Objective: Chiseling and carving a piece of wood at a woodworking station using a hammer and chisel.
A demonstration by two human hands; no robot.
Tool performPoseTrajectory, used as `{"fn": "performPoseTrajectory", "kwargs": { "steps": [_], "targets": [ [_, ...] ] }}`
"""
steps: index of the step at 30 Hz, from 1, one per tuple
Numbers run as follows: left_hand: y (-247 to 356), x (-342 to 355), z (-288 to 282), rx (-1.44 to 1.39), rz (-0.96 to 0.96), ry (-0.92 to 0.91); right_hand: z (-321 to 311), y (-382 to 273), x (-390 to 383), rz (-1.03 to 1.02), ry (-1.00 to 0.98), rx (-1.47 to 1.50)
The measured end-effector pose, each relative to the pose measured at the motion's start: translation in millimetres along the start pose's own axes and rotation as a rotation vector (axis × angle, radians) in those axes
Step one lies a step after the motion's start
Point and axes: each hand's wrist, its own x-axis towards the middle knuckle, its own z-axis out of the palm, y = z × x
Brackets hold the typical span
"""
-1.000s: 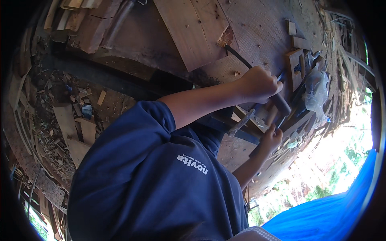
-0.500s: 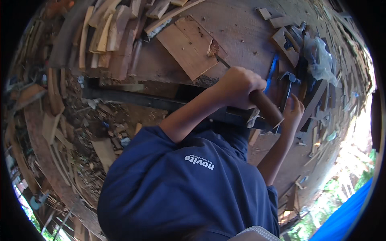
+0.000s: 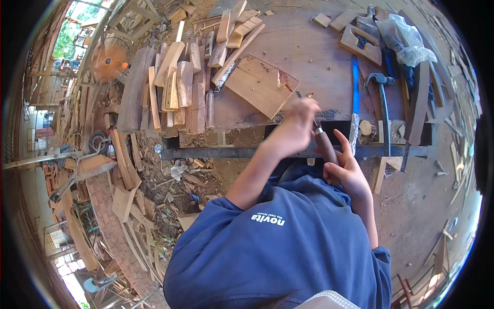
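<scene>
Clamping my left grip (image 3: 301,117), blurred, around the shaft of a long steel chisel with a brown wooden handle (image 3: 327,148); tip just beside a flat light-brown wooden board (image 3: 254,87) on the brown wooden surface (image 3: 303,56). Right grip (image 3: 348,170) loose, fingers apart around the handle; can't tell if touching.

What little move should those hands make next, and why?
Maybe the right grip should close more snugly round the chisel's handle: its thumb and pointing finger look spread apart there. The chisel's other end points toward the board, and the left grip, though blurry, is beside the metal part.
</scene>
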Motion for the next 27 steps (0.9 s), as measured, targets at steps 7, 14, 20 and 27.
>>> {"fn": "performPoseTrajectory", "kwargs": {
  "steps": [7, 14, 20, 27],
  "targets": [
    [-98, 10, -24, 0.214, -0.295, 0.283, -40, 58, 4, -0.184, 0.183, -0.049],
    [-113, 15, -6, 0.114, -0.385, 0.486, -52, 73, 18, -0.235, 0.214, 0.013],
    [-110, 15, 1, 0.193, -0.333, 0.464, -55, 70, 17, -0.234, 0.186, 0.026],
    [-111, 17, 1, 0.211, -0.374, 0.438, -54, 75, 16, -0.245, 0.204, -0.048]
  ]
}}
